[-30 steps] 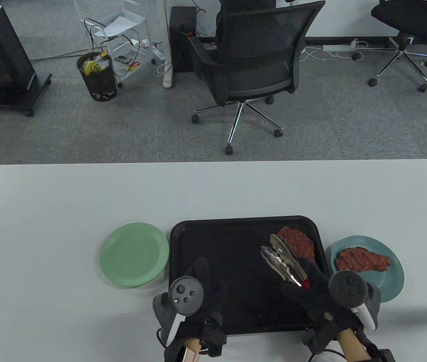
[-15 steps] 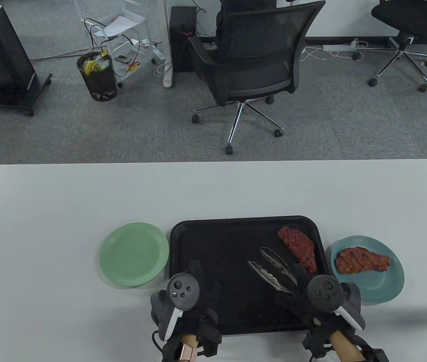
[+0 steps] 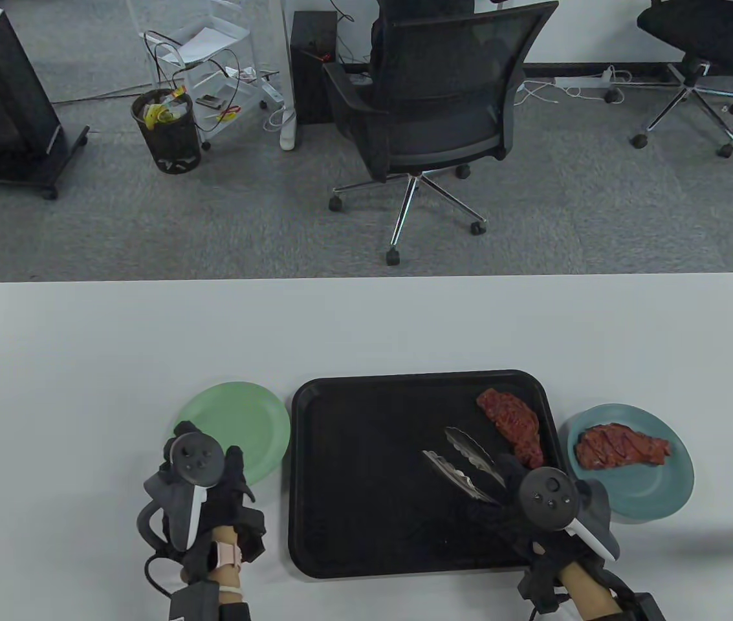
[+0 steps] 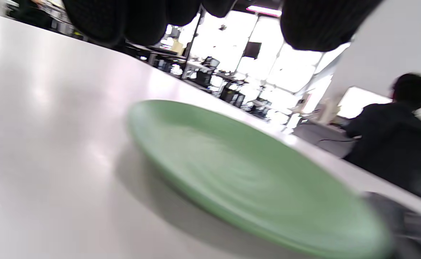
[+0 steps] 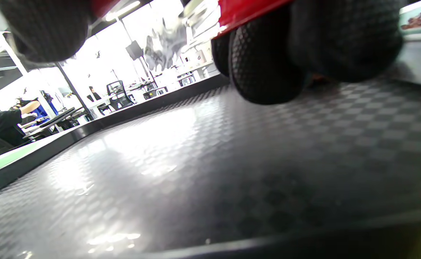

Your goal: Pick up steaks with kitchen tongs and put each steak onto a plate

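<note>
A raw red steak (image 3: 512, 425) lies at the black tray's (image 3: 353, 414) far right. Another steak (image 3: 622, 445) lies on the blue plate (image 3: 660, 495) right of the tray. My right hand (image 3: 507, 482) grips the metal tongs (image 3: 470, 451) by their red handle (image 5: 246, 10), over the tray's right half. The tongs' arms stand apart, with their tips just left of the tray steak and nothing between them. My left hand (image 3: 207, 453) hovers over the near edge of the bare green plate (image 3: 237, 427) (image 4: 250, 172), its fingers (image 4: 124, 18) holding nothing.
The white table (image 3: 81, 362) stretches far to the left and behind the tray. An office chair (image 3: 431, 110) stands on the carpet beyond the table's far edge. In the left wrist view a seated person (image 4: 397, 136) shows in the background.
My left hand moved left from the tray's front edge to the green plate's near edge. My right hand drew the tongs back and left off the tray steak, and the arms spread apart.
</note>
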Tool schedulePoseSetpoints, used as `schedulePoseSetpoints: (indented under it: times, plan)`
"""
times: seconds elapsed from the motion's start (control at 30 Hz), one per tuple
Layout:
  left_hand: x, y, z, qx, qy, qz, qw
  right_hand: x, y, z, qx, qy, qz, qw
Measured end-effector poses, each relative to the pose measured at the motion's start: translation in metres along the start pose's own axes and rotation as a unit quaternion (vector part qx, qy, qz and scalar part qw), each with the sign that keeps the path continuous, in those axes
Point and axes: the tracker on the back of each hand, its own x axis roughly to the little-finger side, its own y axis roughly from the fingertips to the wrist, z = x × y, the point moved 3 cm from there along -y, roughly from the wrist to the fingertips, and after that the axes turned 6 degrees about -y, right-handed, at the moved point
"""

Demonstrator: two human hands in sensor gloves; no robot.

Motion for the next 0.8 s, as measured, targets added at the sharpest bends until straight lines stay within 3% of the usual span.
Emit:
schedulePoseSetpoints:
  times: [0.1,0.23,0.33,0.5,0.7,0.8]
  plan:
    - [0.023,-0.021,-0.009,0.024,0.001,0.045,0.999,0.001,0.000,-0.002,0.004,0.003,0.007,1.000]
    - [0.033,-0.040,-0.026,0.067,0.001,0.076,0.995,0.004,0.002,-0.006,0.011,0.006,0.017,1.000]
    - [0.029,-0.050,-0.041,0.103,-0.023,0.084,0.991,0.007,0.001,-0.007,0.014,0.005,0.029,0.999]
    - [0.007,-0.058,-0.047,0.128,-0.145,0.072,0.979,0.011,0.000,-0.005,0.011,0.007,0.041,0.999]
    - [0.008,-0.058,-0.040,0.089,-0.125,0.078,0.985,0.009,0.001,-0.006,0.012,0.010,0.038,0.999]
    - [0.020,-0.055,-0.034,0.086,-0.065,0.085,0.991,0.008,0.001,-0.006,0.010,0.008,0.034,0.999]
